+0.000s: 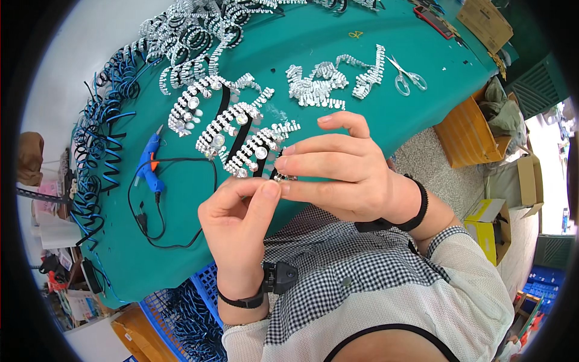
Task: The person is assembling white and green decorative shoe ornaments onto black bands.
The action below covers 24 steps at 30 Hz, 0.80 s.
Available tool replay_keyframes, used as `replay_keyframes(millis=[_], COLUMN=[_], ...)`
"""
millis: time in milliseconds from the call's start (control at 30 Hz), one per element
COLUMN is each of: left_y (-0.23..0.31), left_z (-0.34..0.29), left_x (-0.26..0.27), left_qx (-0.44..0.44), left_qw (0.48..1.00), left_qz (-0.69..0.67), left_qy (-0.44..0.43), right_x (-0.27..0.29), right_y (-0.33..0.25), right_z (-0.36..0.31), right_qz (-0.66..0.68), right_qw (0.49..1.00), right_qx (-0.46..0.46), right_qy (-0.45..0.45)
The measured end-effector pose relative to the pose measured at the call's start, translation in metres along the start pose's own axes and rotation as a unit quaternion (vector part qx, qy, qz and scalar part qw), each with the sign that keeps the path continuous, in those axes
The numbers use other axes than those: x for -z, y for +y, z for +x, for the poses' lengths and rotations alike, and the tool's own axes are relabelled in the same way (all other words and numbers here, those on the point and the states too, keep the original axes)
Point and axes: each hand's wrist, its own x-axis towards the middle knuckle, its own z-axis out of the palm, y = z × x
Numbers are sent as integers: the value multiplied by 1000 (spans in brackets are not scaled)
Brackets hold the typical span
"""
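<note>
Both my hands meet just right of centre, over the near part of the table. My left hand (238, 220) is closed, thumb and forefinger pinching the near end of a black band trimmed with white beads and clear gems (241, 134). From the other side, my right hand (350, 172) has its fingertips closed on the same small end, with the little finger lifted away. My fingers partly cover that end. Beyond them the trimmed band lies in several curved loops on the green tabletop (289, 48).
A blue glue gun (149, 163) lies at left, its black cord (216, 187) looped beside my left hand. White beaded trim (316, 84) and scissors (409, 78) rest farther back. Black-and-blue coils (96, 145) line the left edge. A blue basket (208, 283) stands below; cardboard boxes (467, 136) stand right.
</note>
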Motion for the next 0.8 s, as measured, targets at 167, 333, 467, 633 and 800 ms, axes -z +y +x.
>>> replay_keyframes(millis=[167,333,467,633,800], left_y=[-3,-5,-4,2,2], left_z=[3,1,0,-5,-5], left_x=[2,10,15,14,17], left_qx=[41,-27,-84,-87,-133], left_qw=[999,999,996,995,986], left_qz=[-17,-7,18,39,91], left_qy=[3,30,-15,-27,-42], right_x=[2,19,11,15,18], right_y=[5,11,12,5,5], right_z=[3,-2,-6,9,16], right_qz=[27,177,259,374,470], right_qw=[999,976,937,886,799], right_qx=[-5,-122,-226,-268,-370], right_qy=[-32,31,61,-51,-65])
